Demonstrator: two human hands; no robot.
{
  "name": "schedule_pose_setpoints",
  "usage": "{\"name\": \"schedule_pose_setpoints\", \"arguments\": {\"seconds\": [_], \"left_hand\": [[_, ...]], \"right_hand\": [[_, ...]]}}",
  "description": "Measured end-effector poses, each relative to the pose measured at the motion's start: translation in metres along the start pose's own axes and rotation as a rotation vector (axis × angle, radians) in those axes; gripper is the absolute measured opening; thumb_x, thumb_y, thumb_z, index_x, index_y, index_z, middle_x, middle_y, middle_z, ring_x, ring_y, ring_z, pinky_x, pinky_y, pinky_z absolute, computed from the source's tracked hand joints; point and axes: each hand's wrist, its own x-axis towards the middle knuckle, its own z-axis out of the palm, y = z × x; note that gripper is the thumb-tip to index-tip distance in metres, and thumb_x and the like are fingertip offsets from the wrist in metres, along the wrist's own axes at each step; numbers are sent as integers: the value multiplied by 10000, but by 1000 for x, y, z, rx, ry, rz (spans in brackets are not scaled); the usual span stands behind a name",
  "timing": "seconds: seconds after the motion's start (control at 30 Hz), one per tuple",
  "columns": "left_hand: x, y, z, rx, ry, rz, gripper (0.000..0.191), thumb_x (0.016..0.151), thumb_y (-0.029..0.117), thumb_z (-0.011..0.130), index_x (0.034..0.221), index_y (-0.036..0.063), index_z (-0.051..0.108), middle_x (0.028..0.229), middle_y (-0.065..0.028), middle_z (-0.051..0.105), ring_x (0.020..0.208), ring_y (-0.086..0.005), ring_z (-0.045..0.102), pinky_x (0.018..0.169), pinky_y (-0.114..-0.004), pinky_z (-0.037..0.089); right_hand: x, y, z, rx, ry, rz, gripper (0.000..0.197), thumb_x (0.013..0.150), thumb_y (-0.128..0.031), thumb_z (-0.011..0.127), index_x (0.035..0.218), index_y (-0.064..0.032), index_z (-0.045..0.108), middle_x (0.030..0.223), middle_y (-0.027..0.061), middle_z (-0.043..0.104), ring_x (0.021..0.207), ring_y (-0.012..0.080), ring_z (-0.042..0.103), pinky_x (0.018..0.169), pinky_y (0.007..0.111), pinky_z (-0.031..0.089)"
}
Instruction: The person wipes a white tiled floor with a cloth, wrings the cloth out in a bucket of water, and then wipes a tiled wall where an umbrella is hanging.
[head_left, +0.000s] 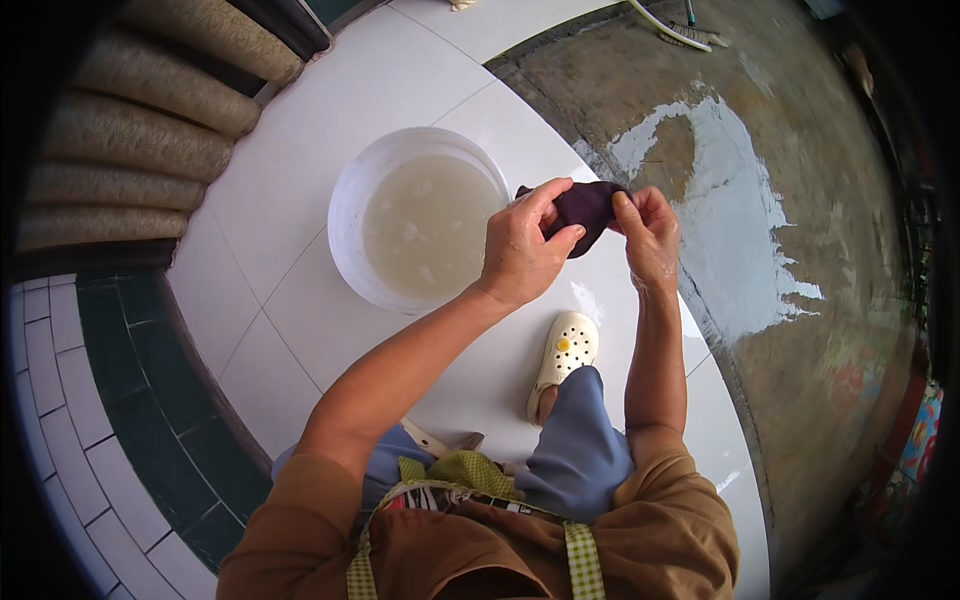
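Note:
Between my two hands is a small dark purple cloth item (589, 206), perhaps a sock; its exact kind I cannot tell. My left hand (525, 244) grips its left part, thumb below and fingers over the top. With thumb and fingers, my right hand (649, 229) pinches the right end. The cloth is held up in the air, just right of a white plastic bucket (346, 217). Cloudy greyish water (427, 225) with patches of foam fills part of that bucket. My left wrist and hand overlap the bucket's right side in the view.
White floor tiles (262, 202) lie under the bucket. A wet concrete strip (795, 225) runs along the right, with a broom (694, 34) at its far end. Brown curtains (150, 120) hang at the left. A cream clog (570, 345) is on my right foot.

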Motion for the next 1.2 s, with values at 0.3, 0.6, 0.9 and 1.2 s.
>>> {"name": "schedule_pose_setpoints", "arguments": {"seconds": [0.3, 0.6, 0.9, 1.2], "left_hand": [[1, 5, -28, -634, -459, -548, 344, 888, 237, 600, 1096, -37, 589, 822, -19, 618, 708, -71, 563, 640, -219, 473], [54, -92, -161, 960, 101, 146, 389, 738, 258, 678, 1105, 143, 614, 1128, -105, 522, 1021, -299, 496, 890, -395, 409], [83, -153, -215, 907, -373, -207, 322, 829, 275, 523, 1002, 17, 608, 939, -196, 606, 893, -357, 567, 796, -411, 436], [25, -144, -197, 212, 79, -539, 344, 873, 85, 452, 1204, 32, 531, 1032, -139, 634, 903, -194, 605, 809, -286, 453]], "right_hand": [[5, -21, 12, -188, 461, -542, 212, 834, -145, 657, 765, -22, 498, 795, 61, 532, 688, 127, 506, 628, 264, 430], [29, 174, -9, -1116, -190, 104, 599, 826, -476, 539, 1337, -193, 402, 1401, 241, 279, 1272, 469, 264, 1014, 547, 270], [-53, 224, -13, -1414, -475, -148, 568, 828, -396, 558, 1352, -399, 339, 1487, 138, 120, 1335, 459, 86, 993, 670, 146], [22, 218, 10, -1386, -723, -266, 543, 807, -567, 514, 1315, -431, 381, 1484, 192, 42, 1332, 497, -21, 969, 722, 68]]}}
